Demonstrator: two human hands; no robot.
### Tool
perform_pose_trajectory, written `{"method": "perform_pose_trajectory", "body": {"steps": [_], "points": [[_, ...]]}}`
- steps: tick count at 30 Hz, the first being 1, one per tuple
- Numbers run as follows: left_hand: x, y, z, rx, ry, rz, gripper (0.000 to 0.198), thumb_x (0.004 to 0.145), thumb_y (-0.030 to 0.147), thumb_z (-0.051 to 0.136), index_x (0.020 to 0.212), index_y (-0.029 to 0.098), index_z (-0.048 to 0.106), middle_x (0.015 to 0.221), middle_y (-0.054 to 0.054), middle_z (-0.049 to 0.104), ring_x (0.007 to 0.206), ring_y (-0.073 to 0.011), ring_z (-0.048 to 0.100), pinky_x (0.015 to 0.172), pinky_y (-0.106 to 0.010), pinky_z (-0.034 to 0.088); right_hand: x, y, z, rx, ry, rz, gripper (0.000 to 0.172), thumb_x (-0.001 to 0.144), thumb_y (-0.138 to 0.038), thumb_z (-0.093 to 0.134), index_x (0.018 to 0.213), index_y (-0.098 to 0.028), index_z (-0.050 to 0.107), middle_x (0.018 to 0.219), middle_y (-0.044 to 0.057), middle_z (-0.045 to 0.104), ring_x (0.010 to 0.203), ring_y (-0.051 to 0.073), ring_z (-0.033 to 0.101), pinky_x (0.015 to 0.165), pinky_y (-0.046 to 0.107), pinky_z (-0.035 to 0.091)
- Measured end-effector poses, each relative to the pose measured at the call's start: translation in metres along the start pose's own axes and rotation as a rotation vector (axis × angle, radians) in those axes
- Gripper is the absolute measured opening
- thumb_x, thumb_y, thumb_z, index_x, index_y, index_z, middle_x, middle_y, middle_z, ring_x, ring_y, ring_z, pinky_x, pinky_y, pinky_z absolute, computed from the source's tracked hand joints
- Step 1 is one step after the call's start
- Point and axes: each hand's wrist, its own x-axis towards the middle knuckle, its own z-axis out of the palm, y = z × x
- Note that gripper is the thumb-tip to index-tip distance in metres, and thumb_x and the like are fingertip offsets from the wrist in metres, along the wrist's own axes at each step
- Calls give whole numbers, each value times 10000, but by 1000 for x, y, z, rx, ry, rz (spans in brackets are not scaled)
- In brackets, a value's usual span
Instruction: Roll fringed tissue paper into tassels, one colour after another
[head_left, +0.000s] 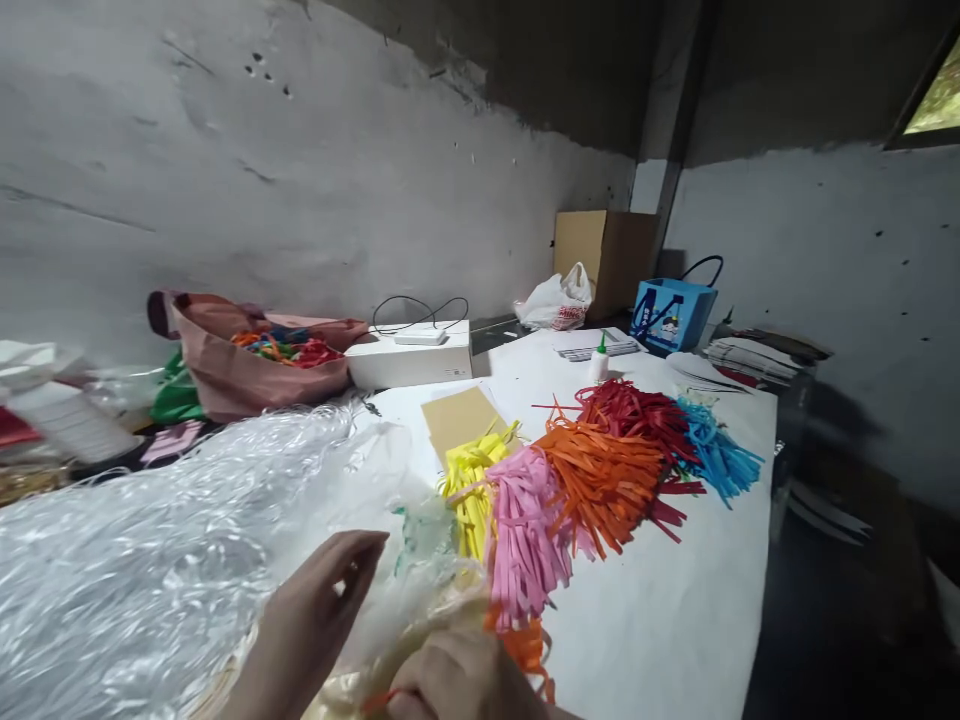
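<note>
My left hand (330, 585) is raised over clear plastic wrapping (375, 480), its fingertips pressed together. Whatever they pinch, if anything, is too fine to make out. Low at the bottom edge, my right hand (461, 675) is curled closed on an orange strip (377, 702), whose end sticks out toward the left. Beside that hand lies a loop of orange strips (529, 650). Just beyond are bundles of cut strips: yellow (472, 490), pink (525, 540), orange (600, 470), red (637, 410) and blue (716, 450). A pale yellowish material under my hands is partly hidden.
A heap of shiny white string (150, 590) covers the left side. Behind stand a pink bag (232, 370) of coloured strips, a white box (412, 360), a glue bottle (599, 362), a blue bag (675, 310) and a cardboard box (581, 235). The white tabletop (660, 630) ends at the right.
</note>
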Motion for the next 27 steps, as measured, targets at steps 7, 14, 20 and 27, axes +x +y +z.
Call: {"method": "perform_pose_trajectory", "body": {"steps": [7,14,20,27], "points": [[-117,46,5,-1028,74,-655,414,567,469,923,817,179,765,700,-35,675,631,-155,570,586,-251,485,19,-23,-47,386,-116,187,272,1017,-308,465,891,-189,675,745,30,703,686,147,672,641,225,516],[-155,50,14,-1311,122,-726,315,598,324,942,810,154,781,672,-30,663,620,-109,550,579,-208,450,-5,-33,-36,451,-264,56,194,973,-206,505,824,-192,630,653,5,634,577,134,602,533,224,431],[-159,52,9,-1277,128,-641,294,624,352,923,799,161,784,673,-27,662,621,-112,550,589,-223,446,-9,-32,-34,440,-275,14,152,951,-158,517,848,-200,621,673,5,640,570,137,602,517,233,434],[-161,51,12,-1201,154,-551,264,666,362,894,812,172,784,678,-29,667,625,-125,545,593,-246,465,-6,-33,-38,391,-272,-42,134,946,-139,520,874,-203,614,682,-1,655,568,137,613,518,242,450]]}}
